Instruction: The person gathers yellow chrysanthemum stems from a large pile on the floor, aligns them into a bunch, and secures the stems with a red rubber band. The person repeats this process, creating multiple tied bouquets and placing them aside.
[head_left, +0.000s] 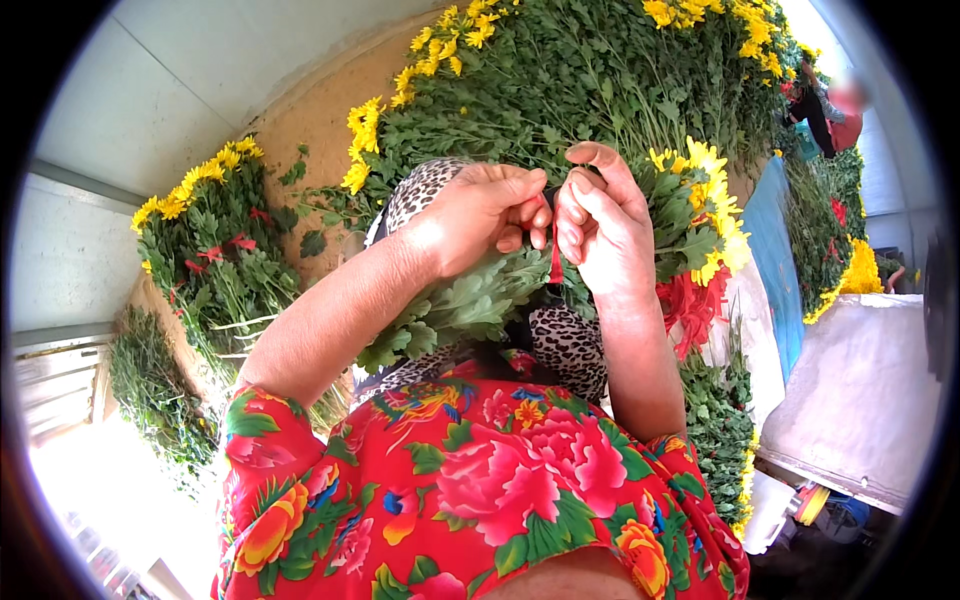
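Note:
A bunch of yellow chrysanthemums lies across my lap, leaves over my leopard-print trousers, with its blooms to the right. My left hand and my right hand are close together above the stems. Both pinch a red cloth strip that runs down to the bunch; whether it is knotted cannot be seen. The fingers of my left hand are curled on one end. My right thumb and fingers close on the part by the palm, the index finger raised. A heap of red strips lies beside my right forearm.
A large pile of cut chrysanthemums spreads ahead. Bunches tied with red strips lie at left on the ground, and more tied bunches at right. A blue sheet and a pale board are on the right. Another person sits far right.

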